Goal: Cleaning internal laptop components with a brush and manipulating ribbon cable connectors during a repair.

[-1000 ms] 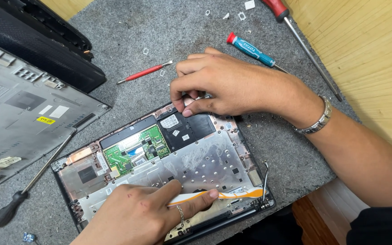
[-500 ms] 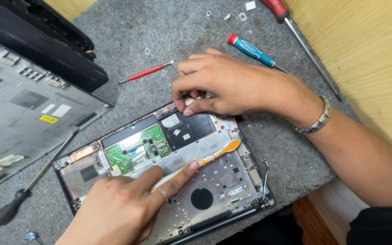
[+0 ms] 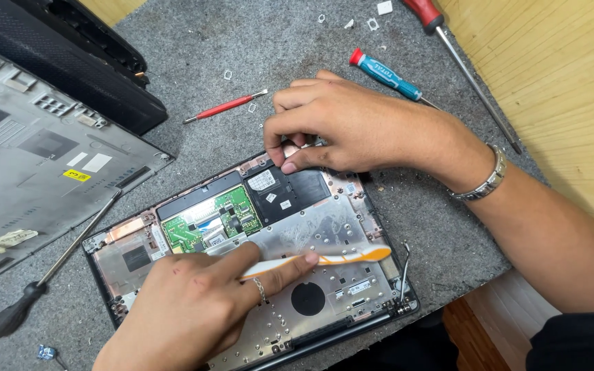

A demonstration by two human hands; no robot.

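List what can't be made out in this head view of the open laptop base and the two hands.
- Far edge of the laptop base: covered by the right hand; what its fingers pinch is hidden.
- Handle of the orange tool: buried in the left hand.
- Red-handled screwdriver: handle cut off by the top edge.
- White bits on the mat: too small to identify.

Red-handled screwdriver (image 3: 223,107), blue-handled screwdriver (image 3: 385,72), black-handled screwdriver (image 3: 49,271), grey bottom cover (image 3: 29,172)

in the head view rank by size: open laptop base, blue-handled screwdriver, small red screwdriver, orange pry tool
1. open laptop base
2. blue-handled screwdriver
3. small red screwdriver and orange pry tool: unsure, since the left hand hides part of the tool.
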